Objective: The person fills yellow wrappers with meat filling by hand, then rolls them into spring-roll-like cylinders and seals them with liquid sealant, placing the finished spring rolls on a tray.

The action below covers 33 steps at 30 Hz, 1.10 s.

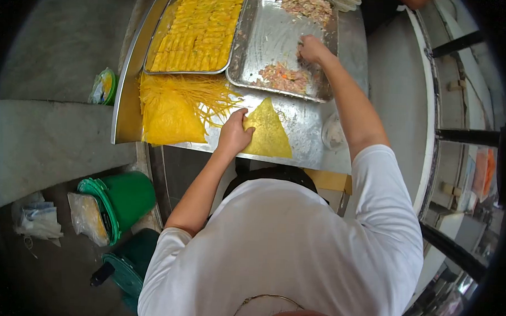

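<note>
A thin yellow triangular wrapper sheet (267, 132) lies flat on the metal table in front of me. My left hand (235, 133) rests at its left edge, thumb and forefinger apart and touching the sheet's side. Over the right part of a metal tray (263, 38), my right hand (312, 50) reaches down with curled fingers; whatever is in them is hidden. Pinkish minced filling with orange and green bits (286, 78) sits at the tray's near side, and a second heap of filling (308, 8) at its far side.
Left of it, another tray (228, 72) holds rows of yellow rolls. Stacked yellow wrappers (173, 119) with loose strips lie below it. A small clear bowl (333, 133) stands at right. Green buckets (134, 195) are on the floor at left. Part of another person (414, 1) shows top right.
</note>
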Each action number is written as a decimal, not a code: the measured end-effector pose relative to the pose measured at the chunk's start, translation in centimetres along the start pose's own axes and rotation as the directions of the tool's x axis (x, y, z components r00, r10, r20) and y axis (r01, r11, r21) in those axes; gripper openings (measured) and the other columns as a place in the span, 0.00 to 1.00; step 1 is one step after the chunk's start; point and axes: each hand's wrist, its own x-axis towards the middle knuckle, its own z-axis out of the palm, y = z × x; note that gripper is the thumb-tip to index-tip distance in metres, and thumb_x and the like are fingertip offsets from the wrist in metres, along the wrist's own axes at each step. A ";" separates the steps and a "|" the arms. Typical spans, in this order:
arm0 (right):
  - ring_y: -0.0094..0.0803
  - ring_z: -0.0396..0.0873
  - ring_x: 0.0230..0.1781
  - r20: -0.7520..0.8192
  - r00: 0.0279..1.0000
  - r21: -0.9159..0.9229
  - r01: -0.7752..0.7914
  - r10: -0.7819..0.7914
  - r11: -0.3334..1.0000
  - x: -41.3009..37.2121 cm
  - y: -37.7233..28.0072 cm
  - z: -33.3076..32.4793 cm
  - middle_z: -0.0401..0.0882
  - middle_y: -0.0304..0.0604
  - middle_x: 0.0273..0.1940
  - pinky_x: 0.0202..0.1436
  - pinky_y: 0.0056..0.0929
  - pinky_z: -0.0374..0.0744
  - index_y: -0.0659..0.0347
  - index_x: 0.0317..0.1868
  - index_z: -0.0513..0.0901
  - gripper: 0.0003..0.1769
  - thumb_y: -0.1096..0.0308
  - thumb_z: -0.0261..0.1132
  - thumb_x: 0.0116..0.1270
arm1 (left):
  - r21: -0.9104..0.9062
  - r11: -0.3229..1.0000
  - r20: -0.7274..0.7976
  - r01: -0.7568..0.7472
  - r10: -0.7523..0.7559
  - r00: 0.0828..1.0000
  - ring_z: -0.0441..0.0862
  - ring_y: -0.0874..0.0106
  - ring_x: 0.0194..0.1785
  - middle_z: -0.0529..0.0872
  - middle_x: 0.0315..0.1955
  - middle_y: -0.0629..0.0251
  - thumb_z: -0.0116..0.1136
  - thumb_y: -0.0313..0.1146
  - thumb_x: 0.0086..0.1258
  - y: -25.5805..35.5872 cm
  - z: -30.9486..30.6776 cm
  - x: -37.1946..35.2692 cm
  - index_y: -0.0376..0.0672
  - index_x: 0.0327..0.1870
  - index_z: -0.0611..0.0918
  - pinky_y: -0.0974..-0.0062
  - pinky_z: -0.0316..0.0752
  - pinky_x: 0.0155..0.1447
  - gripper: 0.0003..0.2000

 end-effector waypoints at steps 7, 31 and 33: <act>0.52 0.91 0.42 0.321 0.943 0.133 0.045 -0.086 0.990 -3.8 -4.3 1.1 0.92 0.61 0.42 0.52 0.49 0.86 0.68 0.44 0.91 0.18 0.57 0.68 0.76 | -0.033 0.997 -0.106 -0.076 0.072 0.992 0.87 0.53 0.54 0.89 0.51 0.52 0.80 0.32 0.64 -1.8 0.2 -1.8 0.37 0.70 0.80 0.60 0.83 0.60 0.32; 0.22 0.83 0.31 0.519 0.844 0.788 -0.409 -0.139 0.460 -8.9 -6.9 -4.2 0.88 0.33 0.34 0.36 0.27 0.83 0.66 0.40 0.89 0.08 0.71 0.68 0.78 | -0.159 0.987 0.047 -0.011 0.018 0.999 0.88 0.61 0.45 0.91 0.45 0.57 0.79 0.32 0.64 -3.1 -1.8 -1.2 0.37 0.69 0.82 0.64 0.85 0.54 0.31; 0.21 0.84 0.32 0.522 0.834 0.808 -0.417 -0.178 0.417 -9.9 -7.2 -4.8 0.89 0.34 0.36 0.38 0.25 0.84 0.66 0.42 0.89 0.08 0.70 0.67 0.80 | 0.010 0.999 0.038 -0.031 0.030 0.999 0.89 0.52 0.51 0.91 0.47 0.53 0.77 0.32 0.65 -2.8 -2.3 -2.0 0.36 0.71 0.80 0.59 0.84 0.59 0.32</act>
